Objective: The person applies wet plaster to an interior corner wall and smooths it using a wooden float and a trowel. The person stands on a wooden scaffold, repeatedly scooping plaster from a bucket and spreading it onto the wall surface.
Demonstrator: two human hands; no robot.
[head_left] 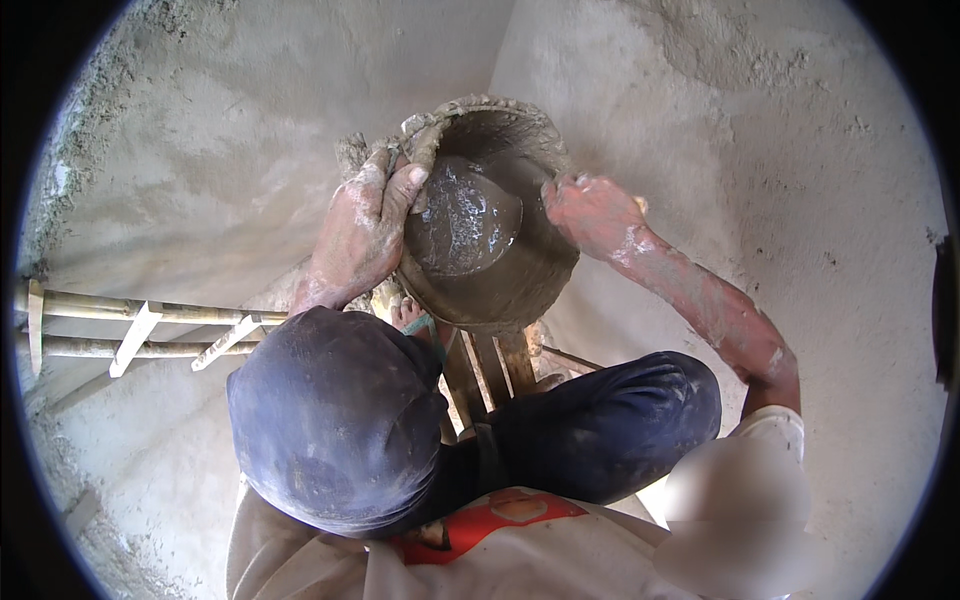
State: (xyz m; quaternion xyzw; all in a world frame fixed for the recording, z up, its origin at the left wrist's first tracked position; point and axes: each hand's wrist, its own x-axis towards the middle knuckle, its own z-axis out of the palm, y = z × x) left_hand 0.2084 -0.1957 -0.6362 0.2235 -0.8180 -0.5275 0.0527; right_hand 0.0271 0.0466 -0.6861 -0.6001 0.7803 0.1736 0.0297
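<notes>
A mortar-caked bucket (545, 285) is tipped so that its mouth faces me. Wet grey mortar (465, 220) glistens inside it. My left hand (365, 220) grips the bucket's left rim, its thumb along the crusted edge. At the right side of the mouth, my right hand (592, 215) is closed in a fist, smeared with mortar. A small pale stub shows beside that fist, but whatever it belongs to is hidden by the fingers.
My bent knees (335, 420) in dark blue trousers frame the bucket from below. Under it run wooden slats (488, 365). Bamboo poles (190, 313) with pale crosspieces extend to the left. Plastered walls (620, 70) meet in a corner ahead.
</notes>
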